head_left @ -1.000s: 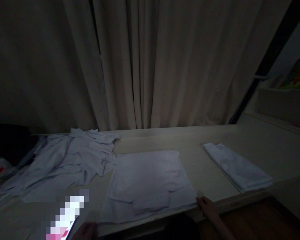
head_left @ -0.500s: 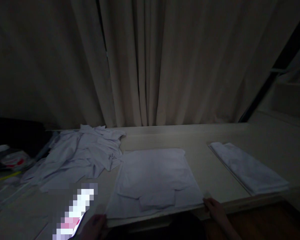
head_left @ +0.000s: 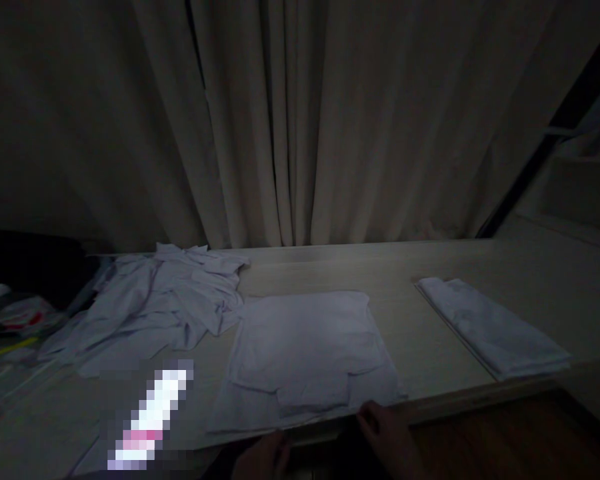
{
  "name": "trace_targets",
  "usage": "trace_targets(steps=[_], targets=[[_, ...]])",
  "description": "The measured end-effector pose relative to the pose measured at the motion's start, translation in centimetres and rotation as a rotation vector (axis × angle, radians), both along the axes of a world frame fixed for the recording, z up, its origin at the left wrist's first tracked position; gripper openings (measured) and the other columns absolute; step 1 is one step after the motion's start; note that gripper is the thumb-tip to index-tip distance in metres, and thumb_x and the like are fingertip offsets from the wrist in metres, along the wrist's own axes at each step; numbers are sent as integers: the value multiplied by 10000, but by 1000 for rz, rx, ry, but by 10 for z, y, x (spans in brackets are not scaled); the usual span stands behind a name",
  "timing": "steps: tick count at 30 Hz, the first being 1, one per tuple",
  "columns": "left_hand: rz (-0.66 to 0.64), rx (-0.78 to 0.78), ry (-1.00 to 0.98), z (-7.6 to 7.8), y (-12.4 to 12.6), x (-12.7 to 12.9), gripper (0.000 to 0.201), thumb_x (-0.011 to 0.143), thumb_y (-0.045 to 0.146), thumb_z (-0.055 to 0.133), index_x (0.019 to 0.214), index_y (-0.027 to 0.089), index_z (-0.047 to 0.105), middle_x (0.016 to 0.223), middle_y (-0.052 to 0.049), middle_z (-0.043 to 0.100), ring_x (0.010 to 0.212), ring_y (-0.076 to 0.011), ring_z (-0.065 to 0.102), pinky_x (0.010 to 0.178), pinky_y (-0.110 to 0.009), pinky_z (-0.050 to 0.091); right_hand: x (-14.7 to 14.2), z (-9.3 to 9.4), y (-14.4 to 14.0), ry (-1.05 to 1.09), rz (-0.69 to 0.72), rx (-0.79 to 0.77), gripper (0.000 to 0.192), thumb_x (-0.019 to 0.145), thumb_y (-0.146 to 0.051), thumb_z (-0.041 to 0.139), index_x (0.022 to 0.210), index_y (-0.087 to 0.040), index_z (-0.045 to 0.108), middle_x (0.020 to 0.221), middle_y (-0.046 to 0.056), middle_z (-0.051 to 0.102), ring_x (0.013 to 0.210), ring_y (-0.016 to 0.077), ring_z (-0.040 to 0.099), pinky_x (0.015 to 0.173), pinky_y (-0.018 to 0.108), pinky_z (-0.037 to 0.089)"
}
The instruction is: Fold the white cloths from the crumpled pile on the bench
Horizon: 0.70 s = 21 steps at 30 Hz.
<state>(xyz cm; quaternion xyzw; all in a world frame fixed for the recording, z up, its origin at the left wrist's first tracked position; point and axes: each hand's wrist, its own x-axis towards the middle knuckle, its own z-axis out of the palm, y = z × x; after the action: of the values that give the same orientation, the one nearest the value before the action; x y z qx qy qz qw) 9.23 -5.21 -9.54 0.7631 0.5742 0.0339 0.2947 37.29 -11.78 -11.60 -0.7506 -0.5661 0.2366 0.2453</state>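
A white garment (head_left: 310, 340), seemingly a shirt, lies spread on the table with its sides folded in and a squarish flap at its near end. My right hand (head_left: 390, 437) is by the near hem, right of the middle, its fingers loosely bent and apart; whether they touch the cloth is hard to see. Just below the table's front edge, my left hand (head_left: 263, 459) hovers left of centre, fingers slightly apart and nothing visible in them. Dim light hides the fingertips.
A crumpled heap of white cloth (head_left: 165, 300) lies at left, and a folded white cloth (head_left: 490, 327) at right. A pixelated bright device (head_left: 155, 413) sits front left. Behind it are a bottle (head_left: 20, 313) and a dark bag (head_left: 30, 267). Curtains (head_left: 290, 133) hang along the back.
Both hands have let go of the garment's near corners and moved inward, closer together. The garment's near right corner has shifted slightly; the view has tilted a little.
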Motion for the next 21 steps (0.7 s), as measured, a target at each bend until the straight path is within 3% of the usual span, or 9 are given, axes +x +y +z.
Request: trace_targets(steps=[3, 6, 16, 21], targets=[[-175, 53, 75, -5, -3, 41, 325, 875, 286, 317, 992, 269, 620, 1020, -30, 723, 956, -181, 659, 824, -290, 462, -42, -4, 12, -87, 99, -18, 207, 861, -274, 430, 839, -247, 634, 832, 13, 717, 796, 167, 651, 709, 247, 419], [-207, 84, 126, -5, 5, 59, 354, 893, 284, 260, 961, 241, 605, 965, -44, 723, 901, -195, 668, 763, -301, 467, -58, -15, 20, -121, 104, 5, 232, 858, -227, 432, 939, -255, 647, 932, 22, 726, 877, 182, 661, 769, 257, 434], [-208, 106, 137, -13, 23, 64, 298, 858, 257, 340, 1002, 240, 601, 985, -37, 718, 936, -198, 653, 796, -311, 453, -63, -24, 30, -128, 109, 38, 341, 857, -208, 433, 1148, -254, 605, 1128, 41, 693, 991, 188, 650, 847, 267, 455], [-162, 114, 146, -10, 25, 64, 352, 896, 303, 269, 922, 224, 611, 936, -49, 720, 901, -183, 652, 773, -296, 444, -67, -26, 34, -169, 100, 47, 272, 889, -216, 402, 988, -266, 651, 952, 18, 729, 885, 175, 668, 757, 244, 448]])
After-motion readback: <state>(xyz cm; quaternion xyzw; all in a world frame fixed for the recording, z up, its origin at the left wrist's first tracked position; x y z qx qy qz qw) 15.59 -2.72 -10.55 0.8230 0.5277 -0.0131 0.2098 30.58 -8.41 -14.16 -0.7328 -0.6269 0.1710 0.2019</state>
